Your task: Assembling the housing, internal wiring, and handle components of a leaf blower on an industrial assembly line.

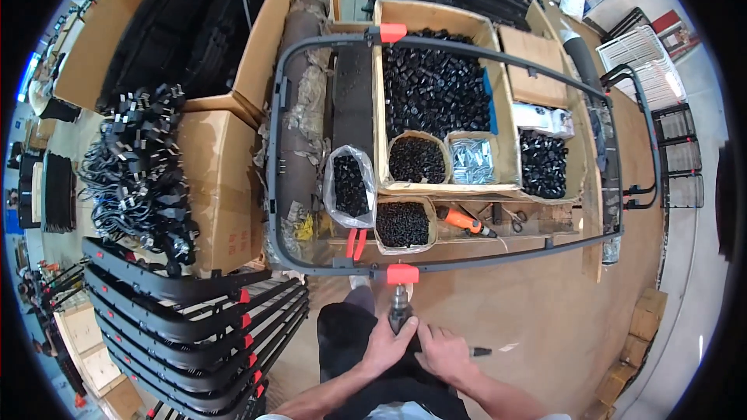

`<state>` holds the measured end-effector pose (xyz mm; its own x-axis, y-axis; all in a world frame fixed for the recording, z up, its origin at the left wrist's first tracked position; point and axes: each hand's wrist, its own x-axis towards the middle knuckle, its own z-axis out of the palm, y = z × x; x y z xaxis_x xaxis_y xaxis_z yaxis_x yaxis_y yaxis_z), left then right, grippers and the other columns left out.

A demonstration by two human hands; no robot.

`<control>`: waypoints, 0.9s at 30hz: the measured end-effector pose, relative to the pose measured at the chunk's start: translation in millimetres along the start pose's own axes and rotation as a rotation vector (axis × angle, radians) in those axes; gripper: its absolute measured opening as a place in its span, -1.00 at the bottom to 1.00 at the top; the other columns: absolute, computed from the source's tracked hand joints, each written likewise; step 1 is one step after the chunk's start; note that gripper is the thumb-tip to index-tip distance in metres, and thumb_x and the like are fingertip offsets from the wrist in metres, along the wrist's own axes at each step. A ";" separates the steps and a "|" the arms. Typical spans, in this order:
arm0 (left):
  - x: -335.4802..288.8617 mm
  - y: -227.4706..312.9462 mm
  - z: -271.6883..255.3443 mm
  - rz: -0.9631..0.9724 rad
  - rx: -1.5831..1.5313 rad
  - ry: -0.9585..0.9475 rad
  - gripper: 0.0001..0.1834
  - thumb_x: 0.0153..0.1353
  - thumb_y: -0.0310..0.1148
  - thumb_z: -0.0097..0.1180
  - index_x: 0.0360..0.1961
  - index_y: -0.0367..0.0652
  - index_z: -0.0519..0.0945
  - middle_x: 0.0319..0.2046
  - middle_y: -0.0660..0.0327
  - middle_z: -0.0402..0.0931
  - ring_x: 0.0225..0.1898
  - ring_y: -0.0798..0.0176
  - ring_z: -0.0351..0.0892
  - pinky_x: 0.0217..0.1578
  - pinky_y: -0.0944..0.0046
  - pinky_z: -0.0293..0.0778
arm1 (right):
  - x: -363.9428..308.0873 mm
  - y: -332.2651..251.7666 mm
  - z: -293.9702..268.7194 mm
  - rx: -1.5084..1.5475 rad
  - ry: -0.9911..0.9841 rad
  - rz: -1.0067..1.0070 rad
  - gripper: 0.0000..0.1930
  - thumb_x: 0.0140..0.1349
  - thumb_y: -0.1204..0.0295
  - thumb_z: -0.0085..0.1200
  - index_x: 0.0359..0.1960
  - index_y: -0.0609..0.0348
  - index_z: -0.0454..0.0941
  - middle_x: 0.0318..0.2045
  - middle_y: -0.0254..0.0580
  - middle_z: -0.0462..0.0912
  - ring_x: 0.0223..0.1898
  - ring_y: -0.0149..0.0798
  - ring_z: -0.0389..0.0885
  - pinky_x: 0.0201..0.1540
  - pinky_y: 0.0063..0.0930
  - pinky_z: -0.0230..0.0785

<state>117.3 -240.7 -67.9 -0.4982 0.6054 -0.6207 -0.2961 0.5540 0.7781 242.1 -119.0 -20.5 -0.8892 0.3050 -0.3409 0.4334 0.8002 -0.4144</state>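
My left hand is wrapped round the body of a dark drill. The drill's metal chuck points away from me at a red block on the near rail of a black rounded frame. Beside it, my right hand is closed at the rear of the drill, its palm side hidden. A dark end piece sticks out to the right of that hand. Another red block sits on the frame's far rail. The frame lies over the workbench and its parts boxes.
A wooden parts box holds black plastic pieces, with bags of small parts and silver fasteners. An orange-handled power tool and scissors lie nearer. Stacked black frames stand left, below bundled black cables and a carton.
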 end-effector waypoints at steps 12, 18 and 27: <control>9.8 28.7 -13.1 -0.114 -0.070 -0.134 -0.37 0.39 -0.14 0.35 0.23 -0.34 0.35 -0.08 -0.18 0.64 -0.01 -0.26 0.71 0.03 -0.07 0.59 | 21.1 21.3 10.9 0.210 0.025 -0.087 -0.08 -0.09 0.32 0.45 0.43 0.20 0.43 -0.40 -0.13 0.63 -0.40 -0.10 0.69 -0.29 -0.22 0.57; 1.6 26.5 -3.5 -0.165 0.006 -0.036 -0.38 0.39 -0.10 0.35 0.21 -0.33 0.40 -0.10 -0.14 0.65 -0.02 -0.19 0.72 0.03 -0.06 0.59 | 21.2 29.7 20.8 0.141 -0.089 -0.036 -0.10 -0.11 0.34 0.47 0.40 0.18 0.47 -0.36 -0.09 0.67 -0.39 -0.07 0.71 -0.28 -0.21 0.58; 10.5 -9.3 0.2 0.004 -0.254 -0.030 -0.53 0.43 -0.11 0.29 0.09 -0.30 0.55 -0.11 0.02 0.67 -0.09 0.16 0.68 -0.01 0.12 0.59 | 11.7 -10.0 -15.4 0.039 -0.105 0.033 -0.19 -0.05 0.32 0.44 0.32 0.23 0.47 -0.23 -0.04 0.71 -0.34 -0.03 0.76 -0.24 -0.17 0.64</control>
<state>115.0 -239.4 -81.6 -0.4767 0.6260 -0.6171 -0.4910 0.3927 0.7776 225.1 -115.5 -7.3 -0.8552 0.2731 -0.4406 0.4690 0.7697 -0.4331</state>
